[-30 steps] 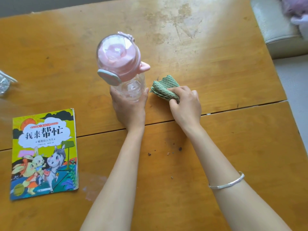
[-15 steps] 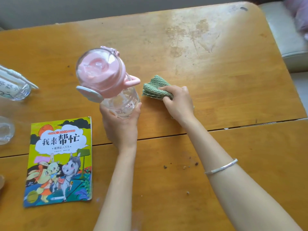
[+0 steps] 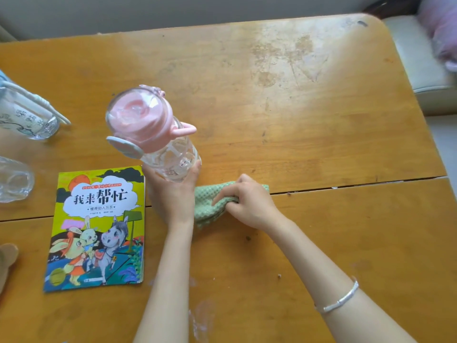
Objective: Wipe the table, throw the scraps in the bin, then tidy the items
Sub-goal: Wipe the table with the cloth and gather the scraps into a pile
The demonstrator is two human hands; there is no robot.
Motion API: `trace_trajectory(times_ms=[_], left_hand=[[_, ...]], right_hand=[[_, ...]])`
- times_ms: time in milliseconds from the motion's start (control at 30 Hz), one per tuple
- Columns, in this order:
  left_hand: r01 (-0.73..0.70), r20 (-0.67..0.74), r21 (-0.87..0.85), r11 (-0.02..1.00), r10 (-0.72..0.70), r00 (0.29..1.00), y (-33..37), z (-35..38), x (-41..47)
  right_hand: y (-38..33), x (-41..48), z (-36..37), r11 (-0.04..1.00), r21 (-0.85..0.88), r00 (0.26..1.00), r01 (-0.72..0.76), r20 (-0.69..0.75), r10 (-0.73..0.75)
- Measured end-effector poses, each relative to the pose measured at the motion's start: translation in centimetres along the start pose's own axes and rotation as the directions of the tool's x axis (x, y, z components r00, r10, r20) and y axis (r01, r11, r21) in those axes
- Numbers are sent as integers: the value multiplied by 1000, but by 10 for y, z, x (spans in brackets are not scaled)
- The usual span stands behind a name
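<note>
Worn orange-brown wooden table (image 3: 321, 144), scuffed pale toward its far edge, fills the scene as a person wipes it midway through a clean-up. Bunched under the right hand (image 3: 249, 203), whose fingers are curled closed on it, the green waffle-textured cloth (image 3: 207, 206) lies pressed on the tabletop astride the seam between two boards. Just left of that grip, the left hand (image 3: 173, 191) is wrapped around the base of a clear plastic water bottle with a pink domed lid (image 3: 153, 134), lifted clear of the table and tilted, apparently to free the spot beneath for wiping.

Nearer the person than the cloth, small dark crumbs (image 3: 248, 238) remain scattered, so the wiping looks unfinished; no bin is in view, and binning the scraps and tidying appear still to come. Left of the bottle hand lies a colourful children's picture book (image 3: 99, 229); farther left stand a clear printed glass jar (image 3: 27, 117) and a clear glass tumbler (image 3: 14, 179).

Compared with half a second earlier, the cloth has been drawn back toward the person, from beyond the seam onto it, and the raised bottle has swung rightward.
</note>
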State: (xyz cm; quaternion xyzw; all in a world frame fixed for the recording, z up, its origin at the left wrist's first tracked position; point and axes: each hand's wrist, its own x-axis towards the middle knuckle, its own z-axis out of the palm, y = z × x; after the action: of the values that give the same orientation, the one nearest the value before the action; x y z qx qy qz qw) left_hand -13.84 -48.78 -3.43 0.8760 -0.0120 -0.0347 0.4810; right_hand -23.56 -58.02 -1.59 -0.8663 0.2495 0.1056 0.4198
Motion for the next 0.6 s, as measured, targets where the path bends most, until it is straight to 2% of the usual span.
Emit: trace_trajectory(times_ms=[133,200,267,333,433,533,600], left_hand=[[0,100,9,1000,-1,995,5,8,-10],[-2,143,1,1000,1,990,8,12,-14],[-11,168,-10,1000,13,986,9,14,-16],[-7,185,-25,1000,12,983,10,17,-16],[-20,210,-49,999,30,977,11,19,-16],[-27,218,-55,998,38,975,9,19,-16],[-8,224,-29,1000,14,974,9,19,-17]], right_hand=[[-1,-30,2,998,-50,985,26,173,-17],[3,-43,-5,997,-72,981,17,195,-3],[10,-49,-16,999,-35,993,-16,113,20],[21,-51,-29,997,29,995,-70,-69,72],[43,-47,-46,983,110,926,-150,-331,179],[64,-37,-47,972,116,872,-203,-431,233],[73,-35,-36,980,94,880,-175,-431,198]])
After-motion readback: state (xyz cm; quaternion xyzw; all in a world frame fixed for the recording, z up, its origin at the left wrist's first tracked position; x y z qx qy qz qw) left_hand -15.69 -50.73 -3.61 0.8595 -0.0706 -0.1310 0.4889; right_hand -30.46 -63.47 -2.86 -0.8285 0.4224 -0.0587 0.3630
